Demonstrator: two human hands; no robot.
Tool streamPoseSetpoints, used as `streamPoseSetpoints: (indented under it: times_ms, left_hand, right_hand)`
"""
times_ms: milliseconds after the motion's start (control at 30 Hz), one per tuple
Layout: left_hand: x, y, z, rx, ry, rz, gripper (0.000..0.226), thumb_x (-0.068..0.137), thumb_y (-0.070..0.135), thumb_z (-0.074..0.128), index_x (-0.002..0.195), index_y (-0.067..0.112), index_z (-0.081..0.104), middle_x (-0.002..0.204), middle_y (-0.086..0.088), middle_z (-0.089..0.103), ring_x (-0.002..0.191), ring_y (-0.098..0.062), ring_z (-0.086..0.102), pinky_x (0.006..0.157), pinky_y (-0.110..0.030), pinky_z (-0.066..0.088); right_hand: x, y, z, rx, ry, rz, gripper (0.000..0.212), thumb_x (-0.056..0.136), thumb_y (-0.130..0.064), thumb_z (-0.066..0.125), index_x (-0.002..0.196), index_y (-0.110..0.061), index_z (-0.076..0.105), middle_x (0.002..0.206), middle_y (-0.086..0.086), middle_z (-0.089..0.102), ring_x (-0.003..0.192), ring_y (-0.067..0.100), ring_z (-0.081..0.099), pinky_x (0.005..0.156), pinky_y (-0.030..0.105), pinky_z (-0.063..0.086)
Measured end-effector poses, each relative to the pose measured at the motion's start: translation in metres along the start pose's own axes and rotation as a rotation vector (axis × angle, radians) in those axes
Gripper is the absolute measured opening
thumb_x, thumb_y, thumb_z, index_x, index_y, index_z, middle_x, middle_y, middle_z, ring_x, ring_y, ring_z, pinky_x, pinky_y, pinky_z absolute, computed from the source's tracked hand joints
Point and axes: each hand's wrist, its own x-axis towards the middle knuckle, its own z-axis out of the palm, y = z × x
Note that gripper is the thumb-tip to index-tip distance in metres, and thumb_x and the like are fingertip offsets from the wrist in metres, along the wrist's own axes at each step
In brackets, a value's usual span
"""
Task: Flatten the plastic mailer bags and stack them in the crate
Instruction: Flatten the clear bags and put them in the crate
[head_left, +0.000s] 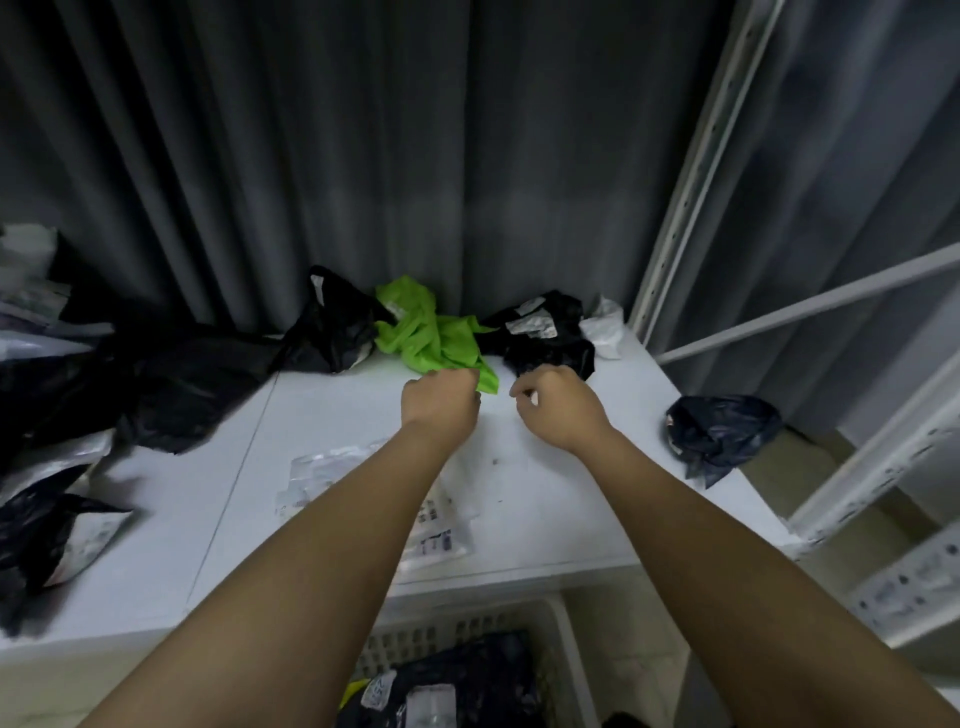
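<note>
At the near edge of the frame, below the table's front edge, a pale lattice-walled crate (470, 626) is seen, and black mailer bags (467, 686) with white labels are lain inside it; a sliver of yellow-green shows at their left side. On the white table (561, 499), just behind its front edge, a clear flat bag (441, 519) with printed labels is spread under the left forearm. Bare tabletop is left around it toward the right and toward the front right corner. Farther in, both hands are held close together over the middle of the table. The left hand (441, 400) is curled with its fingers at the near tip of a crumpled green bag (431, 332), which appears to be pinched, though the grip itself is hidden behind the knuckles. The right hand (556, 405) is curled too, beside a crumpled black bag (545, 338); whether anything is held cannot be told. At the right edge a dark bag (719, 431) is bunched, partly overhanging. Along the left edge several black and pale bags (57, 457) are heaped. At the far edge another black bag (332, 322) and a small white bag (605, 330) are set against a dark curtain (363, 156). White metal shelving (779, 312) is stood beyond the right edge.
</note>
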Motion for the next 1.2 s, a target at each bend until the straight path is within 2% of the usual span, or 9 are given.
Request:
streamPoseSetpoints:
  times_ms: [167,333,433,567,733,833,933,1100,1200]
  left_hand:
    - [0.037,0.04,0.01,-0.056,0.05,0.065,0.03,0.095,0.02,0.044,0.122,0.015,0.056,0.122,-0.01,0.056,0.113,-0.031,0.053,0.083,-0.036,0.044]
    - [0.096,0.073,0.034,-0.104,0.091,0.124,0.036,0.094,0.021,0.046,0.128,0.016,0.055,0.129,-0.01,0.05,0.12,-0.03,0.044,0.092,-0.038,0.042]
    - [0.137,0.085,0.054,-0.076,0.135,0.166,0.037,0.09,0.021,0.046,0.125,0.014,0.057,0.129,-0.011,0.05,0.12,-0.031,0.042,0.095,-0.038,0.041]
    - [0.178,0.096,0.08,-0.109,0.198,0.216,0.059,0.081,0.031,0.024,0.121,0.008,0.06,0.131,-0.016,0.05,0.123,-0.034,0.041,0.103,-0.041,0.03]
    - [0.214,0.107,0.107,-0.048,0.143,0.236,0.042,0.095,0.026,0.042,0.135,0.016,0.047,0.144,-0.011,0.036,0.134,-0.029,0.029,0.114,-0.041,0.018]
    - [0.22,0.107,0.116,-0.065,0.141,0.267,0.042,0.095,0.024,0.042,0.137,0.018,0.045,0.145,-0.008,0.035,0.135,-0.028,0.026,0.115,-0.043,0.015]
    - [0.22,0.106,0.117,-0.116,0.175,0.28,0.043,0.093,0.02,0.043,0.137,0.019,0.046,0.145,-0.006,0.035,0.135,-0.026,0.025,0.116,-0.042,0.012]
    - [0.205,0.106,0.11,-0.233,0.213,0.302,0.045,0.088,0.019,0.039,0.13,0.014,0.055,0.139,-0.01,0.044,0.129,-0.03,0.035,0.111,-0.04,0.016]
    - [0.191,0.108,0.096,-0.291,0.252,0.288,0.046,0.084,0.017,0.041,0.126,0.01,0.058,0.132,-0.013,0.051,0.123,-0.033,0.042,0.106,-0.04,0.025]
  right_hand:
    - [0.021,0.047,-0.01,0.106,0.115,0.135,0.025,0.089,-0.008,0.051,0.1,-0.013,0.072,0.111,0.008,0.065,0.101,0.026,0.059,0.082,0.038,0.051]
    - [0.061,0.105,-0.002,0.251,0.281,0.328,0.022,0.09,-0.01,0.053,0.104,-0.012,0.07,0.105,0.009,0.068,0.092,0.024,0.062,0.069,0.025,0.043]
    - [0.094,0.141,0.013,0.303,0.346,0.424,0.034,0.09,-0.01,0.053,0.123,-0.013,0.061,0.122,0.014,0.056,0.108,0.031,0.056,0.083,0.031,0.047]
    - [0.131,0.175,0.024,0.11,0.286,0.371,0.058,0.088,-0.005,0.051,0.143,-0.015,0.039,0.145,0.017,0.036,0.13,0.039,0.036,0.102,0.042,0.036]
    - [0.18,0.205,0.035,-0.232,0.127,0.272,0.064,0.094,-0.018,0.052,0.151,-0.022,0.024,0.157,0.01,0.016,0.141,0.038,0.017,0.108,0.045,0.028]
    - [0.193,0.212,0.034,-0.428,0.008,0.272,0.06,0.092,-0.016,0.054,0.147,-0.018,0.029,0.15,0.011,0.028,0.137,0.038,0.024,0.105,0.048,0.034]
    - [0.189,0.214,0.029,-0.516,-0.003,0.288,0.05,0.09,-0.008,0.055,0.138,-0.015,0.041,0.138,0.013,0.038,0.128,0.036,0.035,0.096,0.043,0.041]
    - [0.166,0.211,0.016,-0.523,0.14,0.333,0.044,0.091,-0.004,0.052,0.134,-0.012,0.045,0.133,0.015,0.042,0.123,0.034,0.039,0.089,0.039,0.045]
    - [0.151,0.201,-0.006,-0.454,0.318,0.293,0.036,0.091,-0.001,0.049,0.126,-0.009,0.049,0.127,0.015,0.046,0.119,0.034,0.041,0.081,0.039,0.045]
